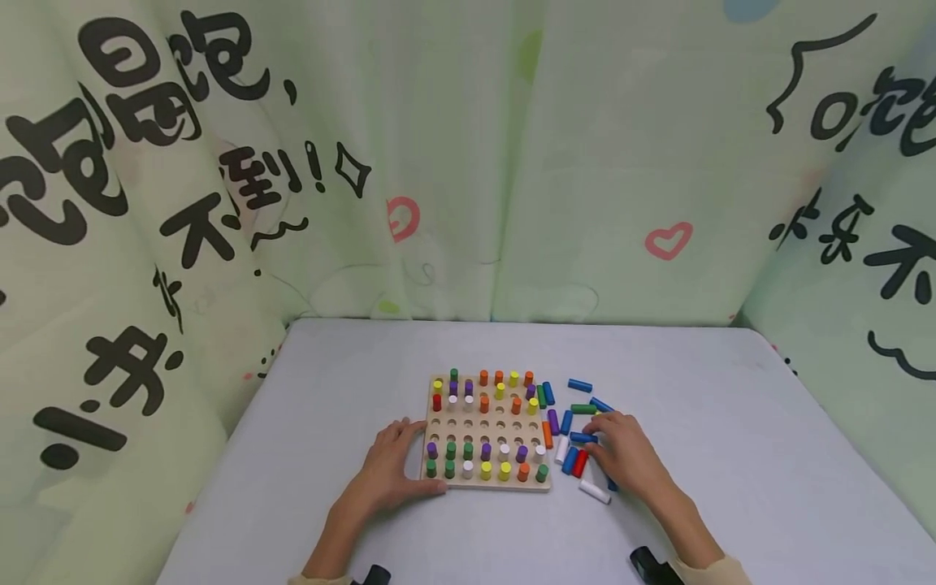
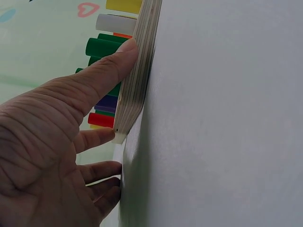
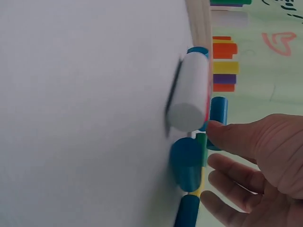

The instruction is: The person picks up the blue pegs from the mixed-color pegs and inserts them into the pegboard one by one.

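Observation:
A wooden pegboard (image 1: 475, 432) lies on the white table with coloured pegs standing in its back and front rows; the rows between show bare holes. At its near left corner is my left hand (image 1: 395, 467), thumb on the front edge and forefinger against the left side. In the left wrist view the thumb (image 2: 127, 46) presses the board's layered edge (image 2: 137, 71), its other fingers spread. Right of the board, my right hand (image 1: 627, 455) pinches a blue peg (image 1: 582, 437) between thumb and forefinger; the right wrist view shows this peg (image 3: 218, 111) behind the thumb, the forefinger mostly hidden.
Loose pegs lie scattered around the right hand: a white peg (image 1: 595, 492) nearest me, a red peg (image 1: 580, 463), an orange peg (image 1: 547, 435), a green peg (image 1: 583, 409) and several blue ones. A printed curtain (image 1: 468, 162) hangs behind the table's back edge.

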The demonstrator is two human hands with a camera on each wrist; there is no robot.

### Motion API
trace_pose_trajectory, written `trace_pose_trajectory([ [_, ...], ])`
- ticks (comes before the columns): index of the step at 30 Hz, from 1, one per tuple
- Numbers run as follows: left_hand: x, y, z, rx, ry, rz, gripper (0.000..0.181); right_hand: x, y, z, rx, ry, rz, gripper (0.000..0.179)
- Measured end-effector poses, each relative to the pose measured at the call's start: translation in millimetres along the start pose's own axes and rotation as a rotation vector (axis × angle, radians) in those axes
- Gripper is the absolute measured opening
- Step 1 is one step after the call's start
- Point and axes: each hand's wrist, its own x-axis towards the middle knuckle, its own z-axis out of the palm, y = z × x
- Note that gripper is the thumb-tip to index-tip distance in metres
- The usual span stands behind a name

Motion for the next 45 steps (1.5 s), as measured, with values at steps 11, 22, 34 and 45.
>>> trace_pose_trajectory([
  [11, -0.4, -0.2, 0.6, -0.002, -0.005, 0.0, 0.099, -0.8, -18, -11, 0.06, 0.072, -0.022, 0.022],
  [22, -0.3, -0.5, -0.1, -0.004, -0.006, 0.013, 0.1, 1.1, -48, -10, 0.139, 0.1, -0.059, 0.022],
  [34, -0.5, -1.8, 1.5, -0.01, -0.002, 0.007, 0.1, 4.5, -67, 1, 0.202, 0.073, -0.093, 0.024],
  [45, 0.3, -2.3, 1.5, -0.009, -0.001, 0.001, 0.1, 9.3, -79, 10, 0.224, 0.075, -0.129, 0.024],
])
